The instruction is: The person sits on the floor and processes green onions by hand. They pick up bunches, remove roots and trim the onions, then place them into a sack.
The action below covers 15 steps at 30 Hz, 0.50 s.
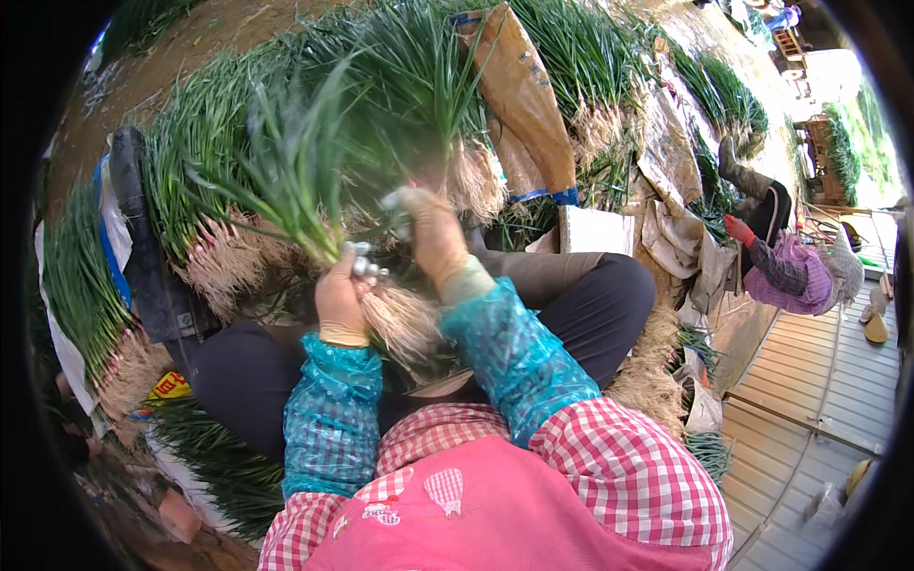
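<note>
My left hand (343, 303), in a tan glove with pale grey fingertips, is closed around a bunch of green onions (303, 214). The green leaves fan up and away from me, and the pale stringy roots (402, 324) hang out beside the hand toward the right. Just right of that bunch and a little farther off, my right hand (433, 233) is smeared by motion, so its fingers and anything in them cannot be made out. Close beyond it lies a pile of green onions (405, 90), whose roots (474, 181) show near this hand.
More green onions lie in rows at the left (214, 143) and far right (586, 62). A brown sack (528, 95) rests among them beside a white box (597, 231). My bent legs (590, 305) flank the work. At right, a person in purple (795, 271) sits near metal panels (800, 362).
</note>
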Tool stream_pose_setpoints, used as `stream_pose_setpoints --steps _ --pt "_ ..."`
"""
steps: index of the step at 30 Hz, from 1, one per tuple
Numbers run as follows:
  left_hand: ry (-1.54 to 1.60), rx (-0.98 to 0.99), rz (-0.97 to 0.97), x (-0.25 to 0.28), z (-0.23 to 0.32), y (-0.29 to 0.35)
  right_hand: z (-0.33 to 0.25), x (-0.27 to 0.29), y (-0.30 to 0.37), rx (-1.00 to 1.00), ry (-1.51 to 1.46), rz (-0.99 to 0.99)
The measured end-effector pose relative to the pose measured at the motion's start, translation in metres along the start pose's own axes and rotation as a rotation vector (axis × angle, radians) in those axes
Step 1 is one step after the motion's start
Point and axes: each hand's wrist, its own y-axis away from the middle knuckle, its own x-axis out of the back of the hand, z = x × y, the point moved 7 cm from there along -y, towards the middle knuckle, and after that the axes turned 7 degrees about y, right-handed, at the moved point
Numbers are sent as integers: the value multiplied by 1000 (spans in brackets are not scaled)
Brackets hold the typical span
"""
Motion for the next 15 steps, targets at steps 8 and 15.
stream_pose_setpoints --steps 8,15 --pt "-28 48 -229 -27 9 1 85 108 21 -689 1483 -527" --pt "-303 31 -227 -48 15 7 8 10 32 -188 552 -702"
